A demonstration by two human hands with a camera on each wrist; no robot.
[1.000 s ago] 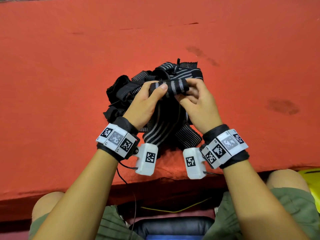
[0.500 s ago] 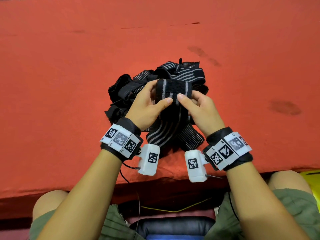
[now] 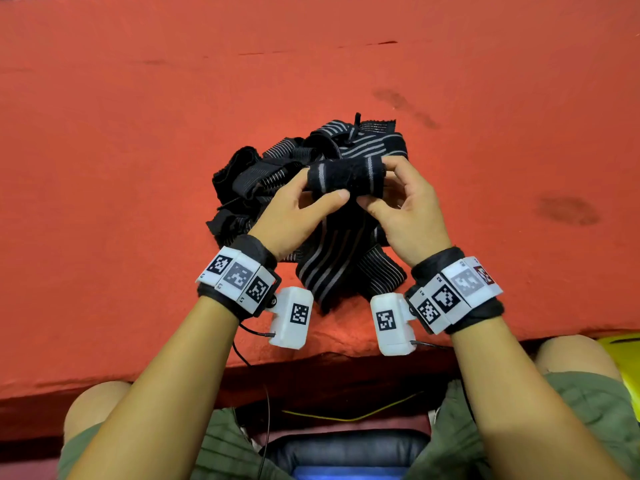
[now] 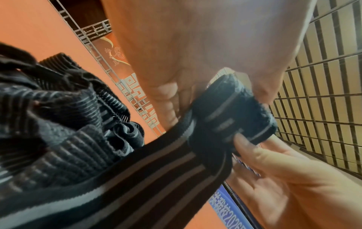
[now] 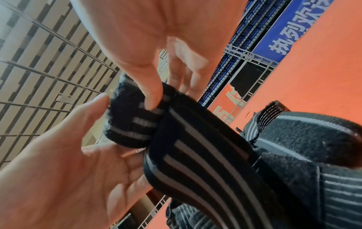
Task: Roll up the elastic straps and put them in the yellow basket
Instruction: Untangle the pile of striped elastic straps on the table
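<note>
A black elastic strap with grey stripes is partly wound into a roll [image 3: 346,178], held just above the strap pile [image 3: 270,181]. My left hand [image 3: 325,183] pinches the roll's left end between thumb and fingers. On its right end my right hand [image 3: 375,181] does the same. The unrolled tail [image 3: 332,265] hangs from the roll toward the table's front edge. In the left wrist view the roll [image 4: 235,114] sits between both hands, its tail [image 4: 137,178] running down left. The right wrist view shows the roll [image 5: 129,124] under my thumb.
The pile of several tangled black straps lies on the red cloth table [image 3: 138,133]. A corner of the yellow basket [image 3: 625,355] shows at the right edge, below table level beside my knee. The table's front edge [image 3: 104,386] runs just under my wrists.
Both hands have turned the roll, winding more of the tail onto it, and their fingers have shifted around it. The roll stays above the pile.
</note>
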